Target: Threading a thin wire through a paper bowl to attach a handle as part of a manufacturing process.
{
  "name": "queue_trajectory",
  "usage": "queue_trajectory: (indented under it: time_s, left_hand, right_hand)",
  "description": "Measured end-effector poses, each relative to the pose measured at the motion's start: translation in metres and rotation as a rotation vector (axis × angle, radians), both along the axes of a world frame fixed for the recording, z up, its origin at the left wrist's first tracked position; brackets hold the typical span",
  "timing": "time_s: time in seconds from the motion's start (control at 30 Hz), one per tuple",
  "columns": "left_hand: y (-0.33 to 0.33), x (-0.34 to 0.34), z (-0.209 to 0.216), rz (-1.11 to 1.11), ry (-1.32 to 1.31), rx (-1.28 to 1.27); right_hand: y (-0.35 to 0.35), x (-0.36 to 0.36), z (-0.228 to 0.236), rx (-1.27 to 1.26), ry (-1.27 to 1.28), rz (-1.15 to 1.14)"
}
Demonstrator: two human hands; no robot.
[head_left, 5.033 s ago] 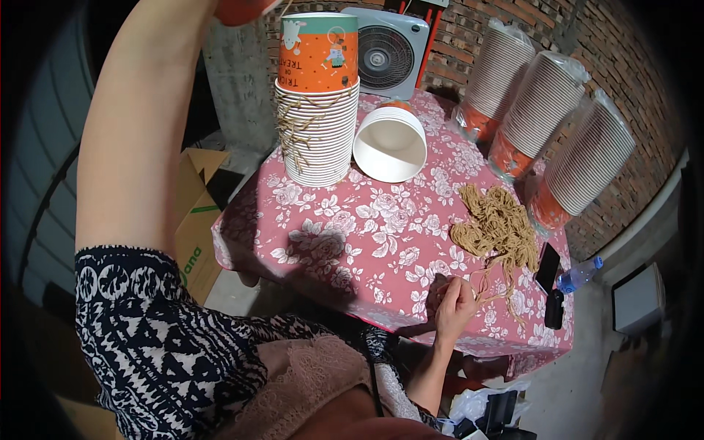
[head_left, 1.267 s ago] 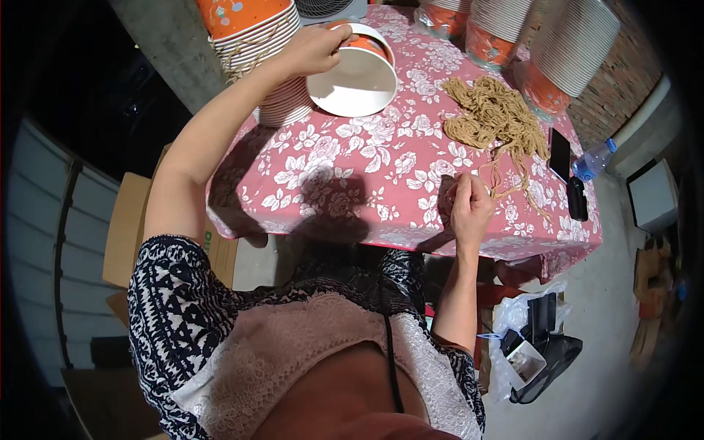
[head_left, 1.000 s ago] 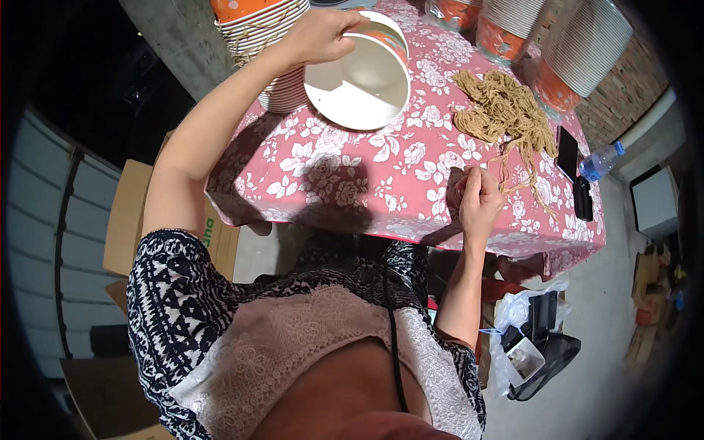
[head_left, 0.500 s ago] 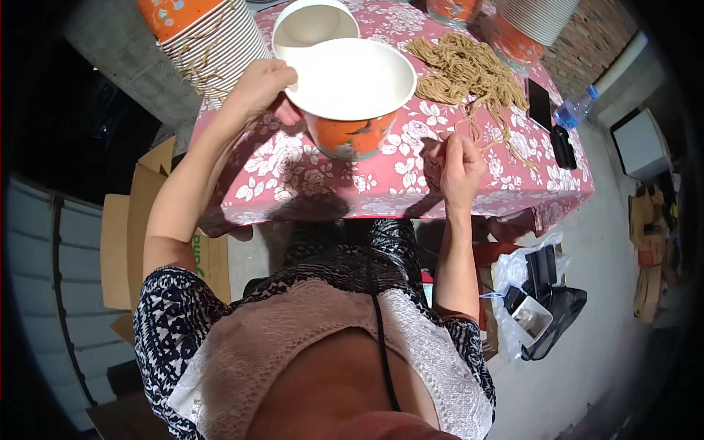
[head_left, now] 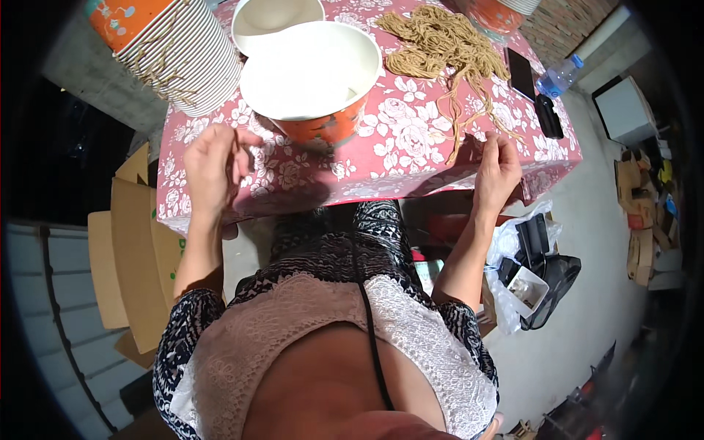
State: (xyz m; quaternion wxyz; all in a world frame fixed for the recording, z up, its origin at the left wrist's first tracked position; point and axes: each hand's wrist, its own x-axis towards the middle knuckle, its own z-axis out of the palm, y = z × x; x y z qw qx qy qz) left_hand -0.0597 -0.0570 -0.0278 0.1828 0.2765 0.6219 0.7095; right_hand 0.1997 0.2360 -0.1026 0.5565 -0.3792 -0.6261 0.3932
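A large white-lined paper bucket [head_left: 312, 70] with an orange printed outside stands on the table, its mouth facing me. My left hand [head_left: 214, 165] is off it, just in front and to the left, with loosely curled fingers apart and nothing seen in them. At the table's right front edge, my right hand [head_left: 499, 172] is closed in a pinch. Whatever lies between those fingertips is too small to make out. Loose strands trail toward that hand from a heap of tan cord [head_left: 444, 48].
A tall stack of nested buckets [head_left: 180, 62], with cord pieces hanging on it, leans at the left. Another white bucket [head_left: 275, 18] stands behind. On the flowered tablecloth [head_left: 403, 136], a phone [head_left: 520, 73], black case [head_left: 548, 117] and water bottle [head_left: 559, 77] lie right. Cardboard [head_left: 136, 249] stands left.
My left hand has let go of the bucket's rim and come back toward me. My right hand has moved right. The whole view has shifted, moving the table's things up and left.
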Motion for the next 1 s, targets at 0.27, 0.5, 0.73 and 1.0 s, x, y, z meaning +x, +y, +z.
queue_trajectory:
  time_s: [0.27, 0.5, 0.73, 1.0]
  left_hand:
    - [-0.007, 0.034, -0.045, -0.276, -0.077, -0.087]
    - [0.005, 0.048, -0.052, -0.314, 0.007, -0.118]
    - [-0.002, 0.047, -0.059, -0.298, 0.019, -0.133]
    - [0.0, 0.051, -0.063, -0.261, 0.058, -0.124]
  right_hand:
    - [-0.008, 0.011, -0.006, 0.344, -0.422, -0.028]
    - [-0.007, -0.012, 0.025, 0.477, -0.611, 0.138]
    - [0.013, -0.028, 0.04, 0.755, -0.788, 0.324]
    - [0.019, -0.031, 0.036, 0.836, -0.915, 0.38]
